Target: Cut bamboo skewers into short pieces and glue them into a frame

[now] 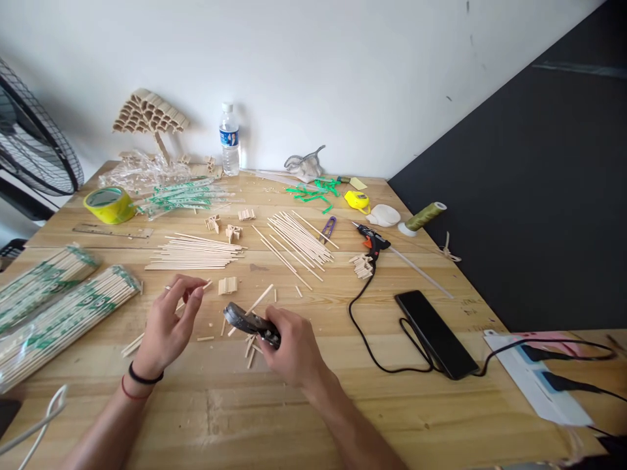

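My left hand (171,320) pinches a thin wooden stick (208,285) between thumb and fingertips; its tip shows past the fingers, the rest is partly hidden behind the hand. Closed around a grey and black hand cutter (240,318), my right hand (296,343) holds the tool just above the table, its head pointing left. A pale stick piece (259,299) slants behind the cutter's head. Short cut pieces (252,352) lie beneath the tool. Between the hands, farther back, sits a small block of short sticks glued side by side (228,285).
Loose sticks (196,253) and another spread (298,241) lie mid-table. Bagged sticks (73,320) lie left. A glue gun (373,241), corded phone (435,333) and power strip (539,385) occupy the right. Behind stand a water bottle (229,143) and a stick-built model (147,114).
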The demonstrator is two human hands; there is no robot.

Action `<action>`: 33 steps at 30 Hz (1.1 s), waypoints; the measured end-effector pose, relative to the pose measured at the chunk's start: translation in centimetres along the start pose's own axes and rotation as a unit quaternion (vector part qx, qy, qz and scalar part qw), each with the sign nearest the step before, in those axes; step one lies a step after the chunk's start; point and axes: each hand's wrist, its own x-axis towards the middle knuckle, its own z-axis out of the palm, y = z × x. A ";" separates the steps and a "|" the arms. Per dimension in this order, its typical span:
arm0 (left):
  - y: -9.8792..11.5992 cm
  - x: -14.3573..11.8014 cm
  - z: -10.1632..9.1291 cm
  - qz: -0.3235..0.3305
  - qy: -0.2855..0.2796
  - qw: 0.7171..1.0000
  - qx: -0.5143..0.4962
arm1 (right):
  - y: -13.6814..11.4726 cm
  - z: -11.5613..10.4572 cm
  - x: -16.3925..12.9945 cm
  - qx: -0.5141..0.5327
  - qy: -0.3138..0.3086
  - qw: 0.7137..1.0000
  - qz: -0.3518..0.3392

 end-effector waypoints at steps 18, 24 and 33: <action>4.0 -2.9 1.6 0.207 -0.034 0.972 -0.102 | -2.5 1.3 -1.7 -0.025 -0.118 0.993 -0.015; 4.1 -3.2 1.6 0.189 -0.024 0.976 -0.101 | -2.2 1.6 -1.5 -0.042 -0.118 0.992 -0.021; 2.5 -3.3 2.6 0.057 0.019 0.991 -0.117 | -0.5 1.0 -0.4 -0.032 -0.095 0.995 -0.006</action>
